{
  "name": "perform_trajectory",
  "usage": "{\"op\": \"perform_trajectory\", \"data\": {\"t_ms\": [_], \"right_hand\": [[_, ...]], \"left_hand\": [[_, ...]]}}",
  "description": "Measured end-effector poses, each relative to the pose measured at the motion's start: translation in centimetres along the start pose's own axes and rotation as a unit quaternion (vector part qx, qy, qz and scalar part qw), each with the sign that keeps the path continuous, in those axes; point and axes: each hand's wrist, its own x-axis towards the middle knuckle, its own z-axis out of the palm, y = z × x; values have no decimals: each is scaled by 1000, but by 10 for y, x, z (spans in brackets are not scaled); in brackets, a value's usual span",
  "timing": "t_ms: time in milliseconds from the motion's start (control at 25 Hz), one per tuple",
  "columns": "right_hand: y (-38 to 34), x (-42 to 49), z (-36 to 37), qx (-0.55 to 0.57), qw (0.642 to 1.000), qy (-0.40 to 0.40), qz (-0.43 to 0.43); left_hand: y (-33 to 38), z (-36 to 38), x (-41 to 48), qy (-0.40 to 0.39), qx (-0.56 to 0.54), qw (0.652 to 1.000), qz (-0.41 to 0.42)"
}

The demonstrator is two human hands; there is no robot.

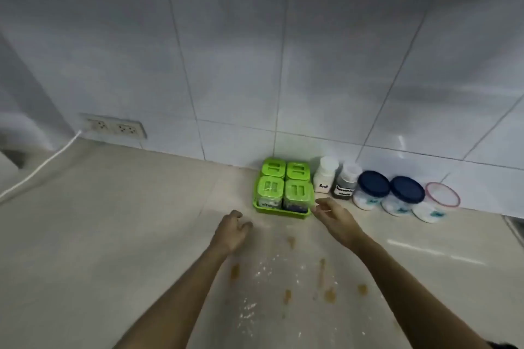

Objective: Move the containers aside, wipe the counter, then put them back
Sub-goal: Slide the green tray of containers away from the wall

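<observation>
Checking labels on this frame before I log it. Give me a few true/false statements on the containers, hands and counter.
1. Four green-lidded containers sit in a green tray. True.
2. The left hand holds a cloth. False: it is empty, fingers curled, above the counter.
3. The right hand is by the tray's right front corner. True; whether it touches is unclear.
4. Two jars have dark blue lids. True.
5. The counter in front of the tray is clean. False: brown spots and white powder lie there.
6. The salt bottle stands left of the tray. False: it stands right of it.
</observation>
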Motion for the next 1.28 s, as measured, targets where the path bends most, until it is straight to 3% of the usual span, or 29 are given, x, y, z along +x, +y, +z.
{"op": "perform_trajectory", "data": {"t_ms": [120, 240, 360, 480, 600, 720, 880, 1000, 1280], "right_hand": [[19, 39, 32, 124, 985, 113, 28], [26, 68, 51, 207, 964, 135, 95], [36, 89, 61, 256, 949, 72, 168], [45, 99, 63, 264, 944, 86, 177], [41, 99, 51, 326, 925, 82, 179], [21, 91, 41, 361, 918, 57, 155], [-23, 77, 53, 292, 949, -37, 110], [-67, 66, 94, 272, 953, -110, 71], [-141, 29, 232, 218, 937, -265, 66]], "left_hand": [[-7, 27, 24, 71, -203, 976, 39], [1, 40, 48, 92, -305, 948, 2], [14, 46, 70, 18, -266, 963, -27], [16, 48, 88, -3, -165, 986, -32], [17, 41, 100, -27, -158, 983, -84], [25, 25, 84, -56, -162, 982, -78], [6, -24, 40, -25, -202, 976, -73], [-23, -80, 0, 23, -218, 973, -68], [-106, -197, -81, 177, -237, 948, -114]]}}
